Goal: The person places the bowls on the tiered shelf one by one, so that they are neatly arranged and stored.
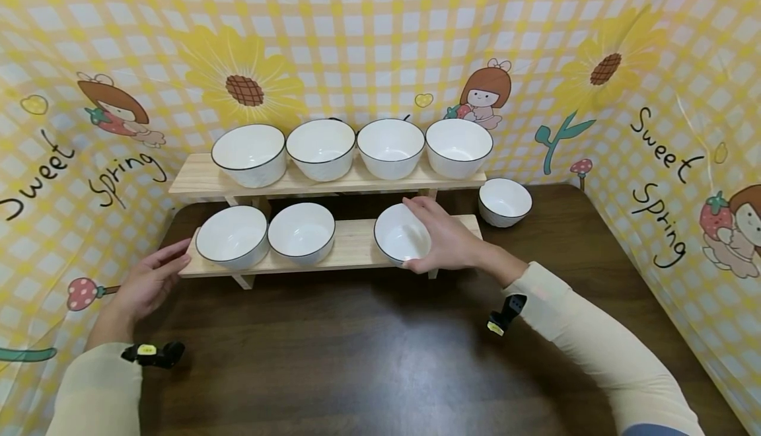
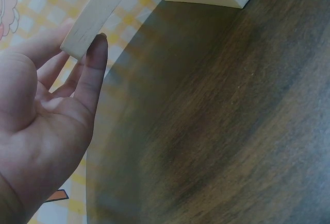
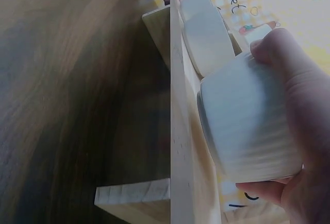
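Note:
My right hand [image 1: 448, 238] grips a white bowl [image 1: 399, 232] with a dark rim, thumb on the near side and fingers round the far side. That bowl is at the right part of the lower wooden shelf [image 1: 355, 238]; in the right wrist view its ribbed side [image 3: 247, 126] faces the camera. On the same shelf, to the left, stand two more white bowls, an outer one [image 1: 232, 234] and an inner one [image 1: 301, 231]. At the shelf's left end my left hand [image 1: 148, 284] pinches the board's end [image 2: 85, 38] between thumb and fingers.
Several white bowls [image 1: 321, 148] stand in a row on the upper wooden shelf [image 1: 193, 175] behind. A smaller white bowl [image 1: 505, 201] sits on the dark table [image 1: 357, 350] at the right. Yellow checked cloth [image 1: 380, 46] walls the back and sides.

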A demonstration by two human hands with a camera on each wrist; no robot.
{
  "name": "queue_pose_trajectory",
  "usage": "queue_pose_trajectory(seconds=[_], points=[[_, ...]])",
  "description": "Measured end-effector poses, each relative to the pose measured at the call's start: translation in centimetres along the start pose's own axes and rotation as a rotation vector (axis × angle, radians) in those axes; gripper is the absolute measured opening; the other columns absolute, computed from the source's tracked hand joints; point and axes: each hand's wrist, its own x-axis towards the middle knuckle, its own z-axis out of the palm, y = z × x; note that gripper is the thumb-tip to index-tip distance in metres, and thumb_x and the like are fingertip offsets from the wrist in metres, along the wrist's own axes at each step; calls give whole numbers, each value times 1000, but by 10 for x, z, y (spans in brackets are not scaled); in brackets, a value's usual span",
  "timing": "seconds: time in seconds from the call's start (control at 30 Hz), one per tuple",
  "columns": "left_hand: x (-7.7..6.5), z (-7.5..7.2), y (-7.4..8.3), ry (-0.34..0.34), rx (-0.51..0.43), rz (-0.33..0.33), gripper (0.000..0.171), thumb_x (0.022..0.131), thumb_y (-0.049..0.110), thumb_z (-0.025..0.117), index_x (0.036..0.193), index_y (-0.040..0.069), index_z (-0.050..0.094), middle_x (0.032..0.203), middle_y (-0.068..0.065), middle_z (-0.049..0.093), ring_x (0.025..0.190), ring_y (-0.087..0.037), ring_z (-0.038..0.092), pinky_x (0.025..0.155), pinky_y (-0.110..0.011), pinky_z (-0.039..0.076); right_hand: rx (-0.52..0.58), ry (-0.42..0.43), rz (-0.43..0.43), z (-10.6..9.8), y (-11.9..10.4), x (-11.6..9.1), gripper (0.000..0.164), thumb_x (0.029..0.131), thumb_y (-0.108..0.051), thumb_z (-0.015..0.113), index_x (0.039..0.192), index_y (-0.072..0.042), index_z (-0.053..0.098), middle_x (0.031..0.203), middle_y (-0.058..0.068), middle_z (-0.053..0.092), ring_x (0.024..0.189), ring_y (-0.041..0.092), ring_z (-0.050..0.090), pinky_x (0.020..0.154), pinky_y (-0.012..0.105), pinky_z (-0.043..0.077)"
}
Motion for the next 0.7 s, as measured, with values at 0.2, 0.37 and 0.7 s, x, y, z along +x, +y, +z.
queue_pose_trajectory(seconds=[0.2,0.37,0.7], points=[[0,-1,0,-3,12,0,32,102,9,62,118,35,74,112,25,66,90,1,62,74,-15,51,0,-6,-4,8,-3,7,116,64,-43,86,157,2,32,149,19,38,125,33,50,98,47,50],[0,-2,-1,-3,18,2,32,102,10,62,118,35,74,111,24,66,89,1,61,73,-16,51,2,-14,0,13,-6,13,117,64,-44,86,158,0,31,151,19,37,126,33,50,96,47,51],[0,-2,-2,-14,13,10,32,103,9,61,119,35,73,112,25,66,92,2,63,75,-15,52,-7,-24,-17,24,-9,25,117,65,-44,88,157,1,32,150,20,39,128,32,48,98,47,50]])
